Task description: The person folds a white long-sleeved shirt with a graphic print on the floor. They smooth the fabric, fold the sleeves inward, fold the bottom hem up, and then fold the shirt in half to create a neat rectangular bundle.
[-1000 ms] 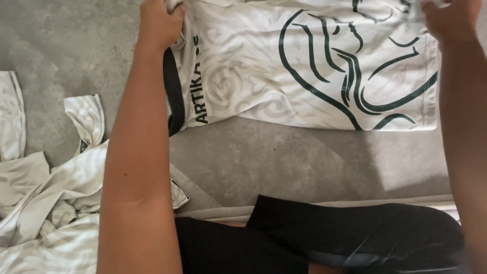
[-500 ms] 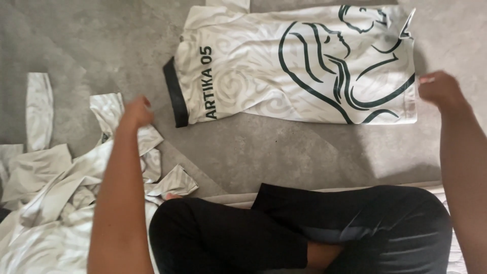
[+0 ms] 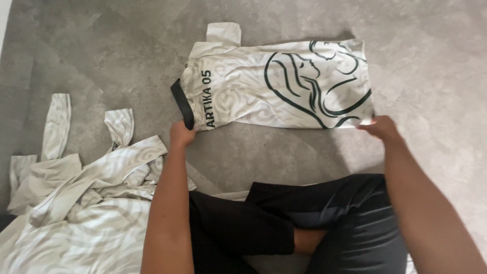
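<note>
Grey carpet [image 3: 101, 56] fills the head view, the only 1 to go on, and on it lies a folded cream shirt [image 3: 243, 94] with pale swirls, dark green line art on its right half and dark lettering running along its left end, beside a black collar band [image 3: 183, 103]. A short flap of the same fabric sticks out past its far edge.

To the left, well apart from the shirt, sits a loose heap of matching cream garments [image 3: 86, 203]; 2 strips of it trail away across the carpet (sleeves or straps, I cannot tell which). Nothing lies between the heap and the shirt but bare carpet, and nothing in sight serves as a container.

The person sits cross-legged in black trousers [image 3: 284, 218], both bare forearms stretched forward. The left hand [image 3: 181, 135] is at the shirt's near left corner, just under the collar band, fingers curled at the cloth edge and apparently pinching it. The right hand [image 3: 379, 127] meets the near right corner, fingertips on the hem; strong light washes that spot out, so whether it grips or merely touches is hard to make out.

The heap is cut off at the bottom-left edge, and the arms hide part of the trousers.
</note>
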